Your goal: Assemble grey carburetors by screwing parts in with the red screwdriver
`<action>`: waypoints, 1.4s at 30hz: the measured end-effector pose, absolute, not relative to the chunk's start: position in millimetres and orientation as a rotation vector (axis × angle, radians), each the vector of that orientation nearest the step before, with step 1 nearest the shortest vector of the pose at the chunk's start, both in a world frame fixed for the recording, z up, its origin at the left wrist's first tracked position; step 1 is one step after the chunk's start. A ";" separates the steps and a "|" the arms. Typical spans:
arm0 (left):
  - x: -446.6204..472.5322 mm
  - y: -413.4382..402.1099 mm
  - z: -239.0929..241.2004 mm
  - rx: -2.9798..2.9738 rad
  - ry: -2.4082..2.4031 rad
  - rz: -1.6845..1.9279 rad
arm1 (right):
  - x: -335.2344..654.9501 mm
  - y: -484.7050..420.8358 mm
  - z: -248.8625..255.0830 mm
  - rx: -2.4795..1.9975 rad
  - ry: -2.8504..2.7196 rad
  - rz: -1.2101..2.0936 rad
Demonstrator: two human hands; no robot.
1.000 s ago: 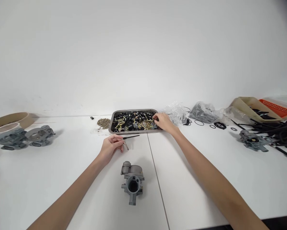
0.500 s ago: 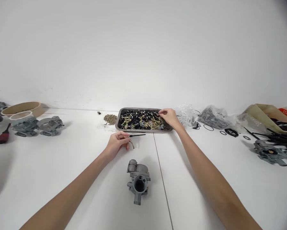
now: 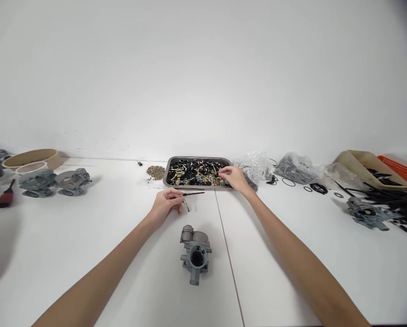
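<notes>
My left hand is closed in a pinch in front of the tray. From its fingertips stick out a thin black rod-like part and a slim brass-coloured pin. My right hand reaches over the right end of the metal tray, fingers pinched together among small black and brass parts. Whatever those fingers hold is too small to make out. A grey metal carburetor stands on the table nearer to me, touched by neither hand.
Left are two carburetor bodies, a red-handled screwdriver and a beige ring-shaped container. Small brass pieces lie beside the tray. Rightward are plastic bags, rubber rings, black hoses, another carburetor and bins.
My right hand has moved slightly left and down over the tray's small parts. My left hand keeps its hold. The view has shifted a little.
</notes>
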State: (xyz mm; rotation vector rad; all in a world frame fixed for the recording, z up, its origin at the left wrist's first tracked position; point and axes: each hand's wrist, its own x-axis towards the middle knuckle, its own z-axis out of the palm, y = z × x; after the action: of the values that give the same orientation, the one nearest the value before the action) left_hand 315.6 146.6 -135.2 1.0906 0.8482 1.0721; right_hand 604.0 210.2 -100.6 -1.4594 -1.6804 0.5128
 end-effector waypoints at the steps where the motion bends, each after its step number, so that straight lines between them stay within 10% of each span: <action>1: 315.8 146.9 -135.2 1.094 0.848 1.071 | 605.0 212.7 -101.6 -1.456 -1.674 0.521; 26: 389.5 203.1 -68.2 1.663 1.128 1.330 | 581.1 190.4 -42.9 -1.167 -1.669 0.652; 42: 304.6 47.4 -81.3 1.713 1.503 1.453 | 501.3 103.3 -54.1 -0.753 -1.793 1.169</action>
State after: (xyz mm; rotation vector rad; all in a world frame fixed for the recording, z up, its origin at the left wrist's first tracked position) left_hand 304.6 47.4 -81.3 1.7127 1.5025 1.4528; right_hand 501.3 103.3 -54.1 -0.7528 -1.7932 1.1686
